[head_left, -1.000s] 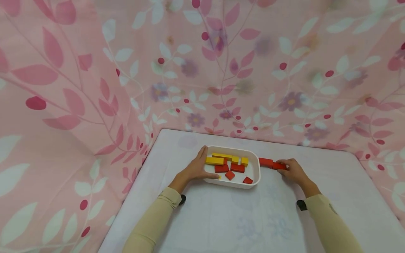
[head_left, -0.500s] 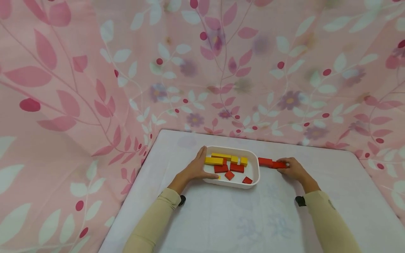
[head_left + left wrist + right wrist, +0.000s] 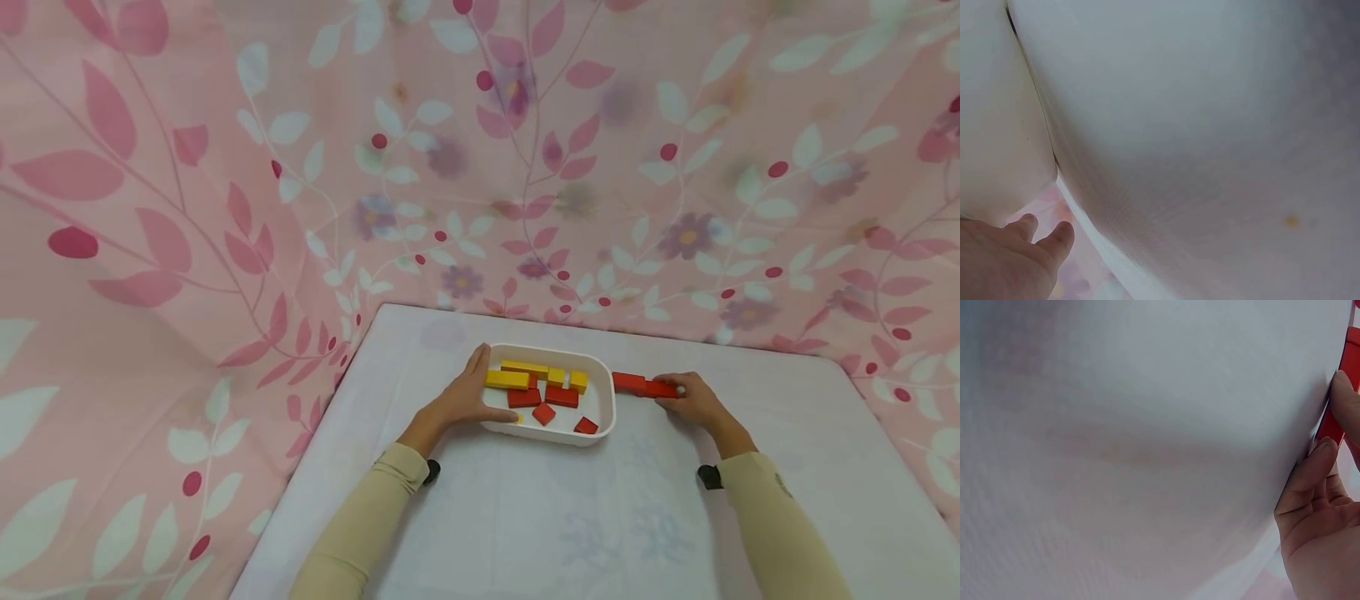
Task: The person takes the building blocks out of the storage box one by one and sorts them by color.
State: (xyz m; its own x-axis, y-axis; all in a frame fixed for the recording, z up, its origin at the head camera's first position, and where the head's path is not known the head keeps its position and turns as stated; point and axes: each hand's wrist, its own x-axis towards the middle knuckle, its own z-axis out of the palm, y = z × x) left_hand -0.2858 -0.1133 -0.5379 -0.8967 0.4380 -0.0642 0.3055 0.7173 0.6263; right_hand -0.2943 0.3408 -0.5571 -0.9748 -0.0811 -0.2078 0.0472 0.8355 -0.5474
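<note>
Little had moved since the earlier frame: the right hand had slid its grip slightly rightward along the held red block, baring more of its top, while the left hand and the white tray had kept their places.

That right grip pinched the held red block near its right end, on the bench to the right of the tray. The block's left end seemed to meet the neighbouring red block; whether this one touched the tray's right wall or stopped just beside it, the view did not settle. The left grip held the tray's left end, its thumb laid over the rim.

The step in hand looked like setting the two blocks end to end. By that reading, the next move called for a small nudge to true the join, then a clean release.

Inside the tray, a long yellow bar lay along the far wall; a second yellow bar, to the left, partly hid a red piece. Two yellow cubes sat right of them. Nearer were two red oblong blocks, a red square piece turned cornerwise and, at the near right, a small red piece. A yellow scrap beside the left thumb was too covered to identify.
</note>
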